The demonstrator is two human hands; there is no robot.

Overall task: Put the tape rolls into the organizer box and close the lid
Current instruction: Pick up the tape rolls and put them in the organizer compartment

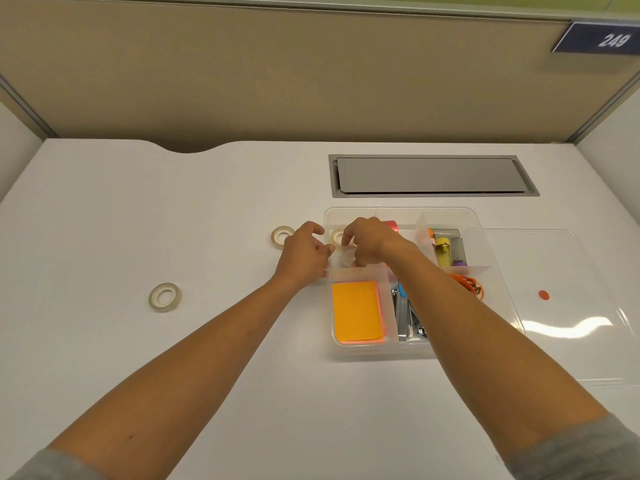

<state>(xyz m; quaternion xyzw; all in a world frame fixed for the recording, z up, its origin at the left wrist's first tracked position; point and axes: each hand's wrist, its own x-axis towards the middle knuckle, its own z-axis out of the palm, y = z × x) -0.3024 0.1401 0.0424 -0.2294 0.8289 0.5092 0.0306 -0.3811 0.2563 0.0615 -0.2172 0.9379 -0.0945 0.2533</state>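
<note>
The clear organizer box (381,349) sits open on the white desk. Its clear lid (571,341) lies flat just to its right. My right hand (369,240) reaches into the back-left compartment, fingertips pinched on a pale tape roll (347,255). A second tape roll (336,236) lies in the same compartment, partly hidden behind my fingers. My left hand (304,252) hovers at the box's left wall, fingers curled apart and holding nothing. Two more tape rolls rest on the desk: one (281,235) just behind my left hand, another (165,297) farther left.
Other compartments hold an orange sticky-note pad (356,311), a stapler (405,317), orange rubber bands (469,285) and small coloured items (443,252). A grey cable hatch (429,176) lies behind the box. A beige partition wall (277,71) closes the desk's far side.
</note>
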